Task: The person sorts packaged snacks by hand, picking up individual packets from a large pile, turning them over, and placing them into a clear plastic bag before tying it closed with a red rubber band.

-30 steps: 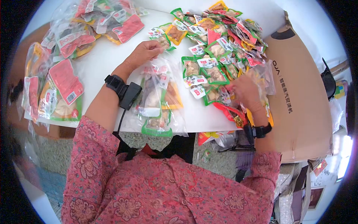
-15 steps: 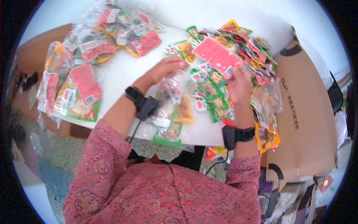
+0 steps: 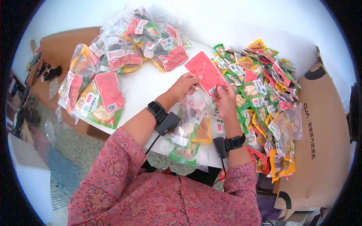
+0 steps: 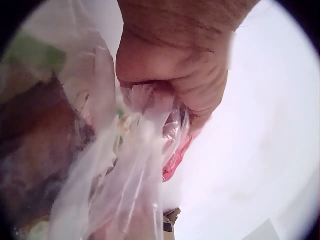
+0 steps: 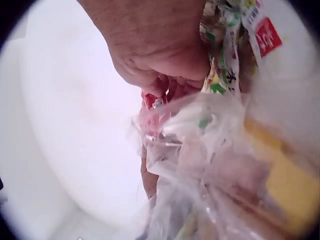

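A flat red food packet [image 3: 204, 71] with a barcode is held up over the white table. The right hand [image 3: 226, 101] pinches its lower right corner between thumb and fingers. At its left edge is the left hand [image 3: 182, 87], fingertips right at the packet. That hand's curled fingers grip the mouth of a clear plastic bag [image 4: 135, 165], seen in the left wrist view. Below the hands the bag [image 3: 188, 113] lies at the table's front edge with green- and yellow-edged packets inside. In the right wrist view, clear plastic partly covers the red packet [image 5: 152, 117].
Several filled clear bags [image 3: 124, 56] lie on the left of the white table [image 3: 147, 88]. A big heap of small loose packets [image 3: 260, 83] covers the right side, beside a large cardboard box [image 3: 320, 139]. More cardboard [image 3: 71, 45] stands at the far left.
The right hand came from the heap with the red packet and moved left to meet the left hand over the bag. The head view has shifted, so the table appears further right.
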The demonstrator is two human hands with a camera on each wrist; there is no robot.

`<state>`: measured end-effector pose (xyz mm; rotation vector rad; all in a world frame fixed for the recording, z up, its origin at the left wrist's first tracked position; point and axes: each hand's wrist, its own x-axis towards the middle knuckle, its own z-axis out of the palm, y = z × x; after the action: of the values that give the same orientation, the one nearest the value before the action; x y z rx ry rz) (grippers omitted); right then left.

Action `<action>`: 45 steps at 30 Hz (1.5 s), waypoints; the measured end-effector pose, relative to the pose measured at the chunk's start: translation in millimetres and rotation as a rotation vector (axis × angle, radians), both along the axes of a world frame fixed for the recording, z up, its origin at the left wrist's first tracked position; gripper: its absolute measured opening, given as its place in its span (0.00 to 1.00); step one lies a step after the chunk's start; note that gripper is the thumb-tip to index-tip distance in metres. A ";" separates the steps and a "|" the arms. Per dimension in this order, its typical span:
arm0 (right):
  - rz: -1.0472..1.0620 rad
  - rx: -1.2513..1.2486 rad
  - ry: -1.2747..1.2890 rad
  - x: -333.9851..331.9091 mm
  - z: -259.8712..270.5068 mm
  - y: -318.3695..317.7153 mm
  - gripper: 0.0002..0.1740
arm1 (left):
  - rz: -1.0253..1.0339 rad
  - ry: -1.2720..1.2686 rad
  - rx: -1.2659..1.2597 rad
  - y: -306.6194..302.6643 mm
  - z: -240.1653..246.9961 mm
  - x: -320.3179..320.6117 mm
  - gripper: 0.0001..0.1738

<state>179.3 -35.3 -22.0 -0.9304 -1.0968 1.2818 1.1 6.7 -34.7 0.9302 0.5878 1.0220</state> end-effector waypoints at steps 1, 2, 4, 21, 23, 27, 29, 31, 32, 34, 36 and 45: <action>-0.096 -0.007 0.059 -4.7 -0.7 0.4 0.06 | 0.000 0.015 0.001 0.1 -0.4 0.4 0.14; -0.194 -0.016 0.119 -7.3 -0.9 0.3 0.07 | 0.053 -0.029 -0.003 -0.1 -0.9 -0.3 0.14; -0.238 0.041 0.070 -5.1 -4.8 1.1 0.08 | 0.104 -0.055 -0.008 0.3 0.5 -2.7 0.13; 0.006 0.179 0.259 4.8 -2.7 -7.8 0.27 | 0.156 0.126 0.343 -16.9 9.4 12.1 0.11; -0.019 0.165 0.263 2.7 -0.7 -9.0 0.28 | 0.119 0.107 0.295 -12.4 7.8 9.1 0.09; 0.083 0.172 0.123 4.0 -3.4 -9.8 0.28 | 0.055 0.149 0.103 -15.1 5.9 8.5 0.12; 0.124 0.170 0.026 1.2 -4.1 -11.0 0.28 | 0.021 0.085 0.036 -15.0 1.5 12.9 0.14; 0.087 0.125 0.091 -4.5 3.9 -16.3 0.24 | 0.004 0.077 0.036 -20.3 9.1 13.2 0.13; 0.090 0.124 0.090 -4.0 1.6 -14.8 0.24 | -0.017 0.070 0.037 -22.2 12.2 12.5 0.12; 0.080 0.088 0.094 0.0 -6.0 -9.7 0.17 | -0.048 0.072 0.003 -18.5 6.9 9.4 0.14; 0.098 0.081 0.123 1.0 -11.4 -5.9 0.14 | -0.080 0.074 -0.031 -15.9 4.7 7.1 0.16; 0.128 0.055 0.227 3.7 -8.5 -5.8 0.07 | -0.079 0.268 0.045 -24.5 10.8 12.8 0.29</action>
<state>183.1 -41.0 -30.4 -0.6643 -1.0202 1.4166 13.9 -17.7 -23.9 1.1311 0.7468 0.8484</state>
